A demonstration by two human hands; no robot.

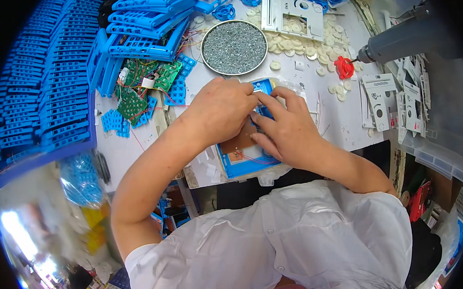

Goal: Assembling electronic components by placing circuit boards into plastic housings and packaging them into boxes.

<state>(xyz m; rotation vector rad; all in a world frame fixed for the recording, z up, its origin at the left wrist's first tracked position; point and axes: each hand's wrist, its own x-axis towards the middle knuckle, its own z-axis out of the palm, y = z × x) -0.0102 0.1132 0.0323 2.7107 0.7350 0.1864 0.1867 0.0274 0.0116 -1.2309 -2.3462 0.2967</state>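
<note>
A blue plastic casing (234,167) lies at the table's front edge on a clear support, both my hands over it. Inside it sit a brown board (240,141) and thin red wires. My left hand (220,110) bends over the casing's upper left part, fingers curled closed; whatever lies at their tips is hidden behind the hand. My right hand (293,131) comes from the right with bent fingers spread over the casing. Its upper fingertips meet those of my left hand, while its thumb rests lower, near the board. Nothing shows within its grasp.
A round dish of small screws (234,47) stands beyond my hands. Off-white discs (312,50) lie scattered around a white panel (296,17). Green circuit boards (134,105) and stacked blue frames (142,40) crowd the left. A grey power screwdriver (404,41) reaches in above a red part (344,68).
</note>
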